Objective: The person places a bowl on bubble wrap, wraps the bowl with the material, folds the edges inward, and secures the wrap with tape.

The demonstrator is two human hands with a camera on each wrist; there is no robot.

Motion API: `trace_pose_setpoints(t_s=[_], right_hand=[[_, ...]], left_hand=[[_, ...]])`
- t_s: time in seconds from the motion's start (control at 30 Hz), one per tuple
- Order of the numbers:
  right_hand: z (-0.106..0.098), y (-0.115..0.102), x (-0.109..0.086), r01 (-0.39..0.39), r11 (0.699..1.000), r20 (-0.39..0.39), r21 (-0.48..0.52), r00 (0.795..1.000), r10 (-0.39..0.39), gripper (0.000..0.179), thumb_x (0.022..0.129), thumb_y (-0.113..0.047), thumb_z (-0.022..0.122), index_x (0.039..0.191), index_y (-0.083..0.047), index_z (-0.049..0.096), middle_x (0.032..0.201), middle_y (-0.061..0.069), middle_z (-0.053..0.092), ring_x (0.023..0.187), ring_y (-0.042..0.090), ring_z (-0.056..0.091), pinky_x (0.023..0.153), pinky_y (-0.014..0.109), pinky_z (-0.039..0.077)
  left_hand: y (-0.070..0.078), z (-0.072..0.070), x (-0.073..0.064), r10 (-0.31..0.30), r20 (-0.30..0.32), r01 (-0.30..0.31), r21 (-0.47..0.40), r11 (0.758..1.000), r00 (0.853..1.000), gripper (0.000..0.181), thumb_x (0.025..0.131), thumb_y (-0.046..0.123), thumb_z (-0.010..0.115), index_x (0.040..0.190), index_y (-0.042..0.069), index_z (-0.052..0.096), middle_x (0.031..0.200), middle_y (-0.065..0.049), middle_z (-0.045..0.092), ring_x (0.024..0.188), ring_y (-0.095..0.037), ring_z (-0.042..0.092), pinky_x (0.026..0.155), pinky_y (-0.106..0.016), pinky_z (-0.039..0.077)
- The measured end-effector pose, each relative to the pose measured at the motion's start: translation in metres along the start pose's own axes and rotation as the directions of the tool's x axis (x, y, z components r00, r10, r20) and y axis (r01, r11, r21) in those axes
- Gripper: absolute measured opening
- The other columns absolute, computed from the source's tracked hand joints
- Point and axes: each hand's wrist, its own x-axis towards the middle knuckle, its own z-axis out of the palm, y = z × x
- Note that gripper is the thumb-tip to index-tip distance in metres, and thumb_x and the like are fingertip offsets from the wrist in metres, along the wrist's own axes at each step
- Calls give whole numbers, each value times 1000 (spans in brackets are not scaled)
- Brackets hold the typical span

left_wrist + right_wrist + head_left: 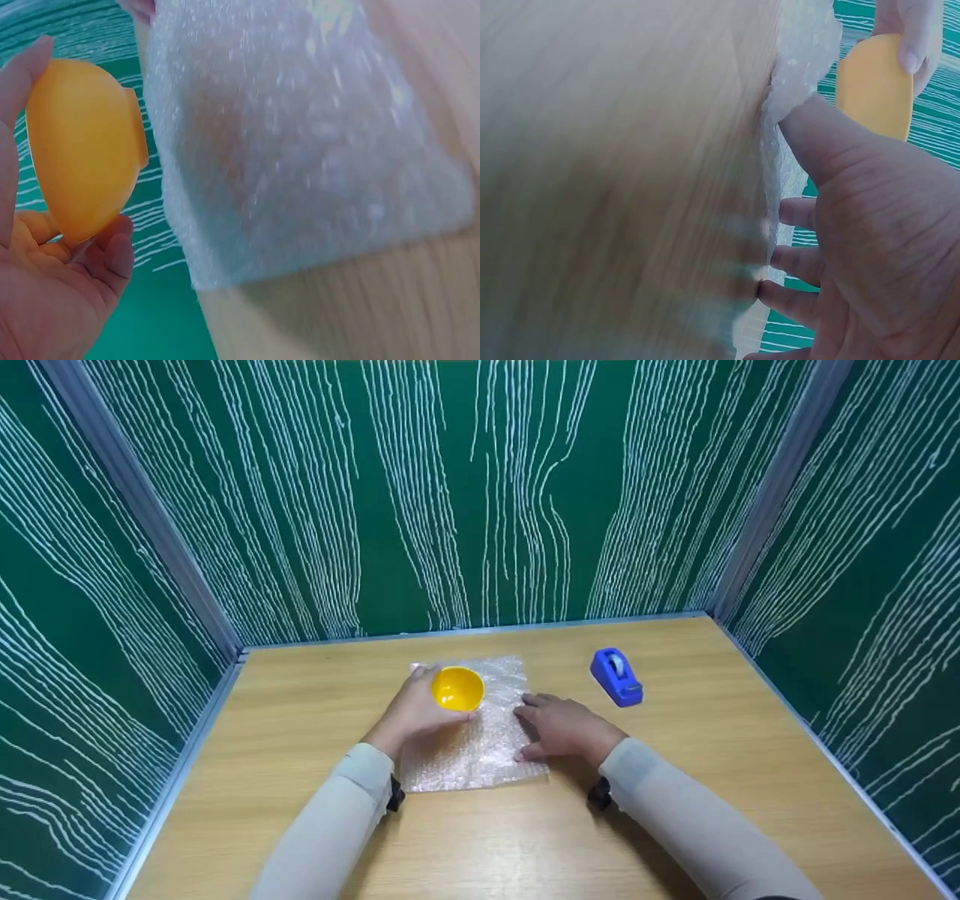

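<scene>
A small yellow bowl (457,688) is gripped by its rim in my left hand (420,710), thumb on one side and fingers on the other. In the left wrist view the bowl (86,150) hangs over the bubble wrap, with a gap below its foot. The sheet of bubble wrap (480,761) lies flat on the table. My right hand (566,729) rests at the right edge of the sheet with its fingers spread. Thumb and fingertips (791,262) touch the wrap's edge in the right wrist view.
A blue tape dispenser (617,679) with a roll in it stands at the back right of the wooden table (300,720). Green walls (405,510) with white streaks enclose the table at the back and both sides, with metal posts at the corners.
</scene>
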Motion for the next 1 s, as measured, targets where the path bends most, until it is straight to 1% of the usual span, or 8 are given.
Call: trace_pose_setpoints(t_s=[0.07,0.17,0.27,0.4,0.63,0.77,0.9,1.0], right_hand=[[0,0,0,-12,1000,9,10,1000,12,96,95,-71,81,173,-24,50,184,10,40,169,42,41,137,63,38],[1,0,1,-31,999,21,18,999,31,97,94,-74,80,174,-28,48,186,7,39,170,40,40,137,63,37],[1,0,1,-32,999,24,24,999,31,97,94,-74,80,174,-28,48,186,6,38,170,40,41,137,63,38],[0,-1,0,-29,999,21,32,999,28,97,95,-73,80,174,-27,48,186,6,38,170,40,40,137,63,38],[2,1,2,-46,998,24,33,999,45,97,93,-75,80,173,-31,48,186,4,38,170,39,40,136,63,38],[1,0,1,-46,998,23,32,999,45,97,94,-75,79,174,-30,48,186,4,39,170,39,40,137,63,38],[1,1,0,-19,1000,10,15,1000,19,96,96,-73,79,173,-24,50,185,8,40,170,41,40,137,63,37],[1,1,0,-6,1000,3,5,1000,6,95,97,-72,78,173,-22,49,185,10,39,171,41,39,138,62,36]], left_hand=[[0,4,1,14,16,-13,-14,1000,1000,113,76,51,104,167,12,51,157,-9,59,128,-29,65,122,-56,55],[0,9,1,28,41,-27,-22,999,999,104,76,48,104,162,15,56,150,-6,60,125,-27,65,121,-54,55],[1,12,-1,27,58,-26,-26,999,998,98,76,49,104,158,19,59,145,-4,61,123,-26,64,120,-53,56],[2,16,-2,17,77,-15,-25,1000,997,99,76,49,104,158,18,58,143,-4,61,122,-26,64,118,-52,56],[-1,21,-6,-13,101,14,-7,1000,995,113,79,55,102,169,13,48,157,-9,58,126,-28,65,123,-54,54],[-1,22,-6,-10,103,11,-6,1000,995,111,79,57,101,168,13,51,158,-11,58,125,-28,66,123,-53,55],[-1,22,-4,14,111,-19,41,999,994,113,79,60,100,169,11,51,157,-14,55,123,-29,66,121,-53,56],[-1,20,-3,17,118,-25,60,998,993,109,79,60,100,167,12,54,150,-12,53,120,-30,66,118,-53,58]])
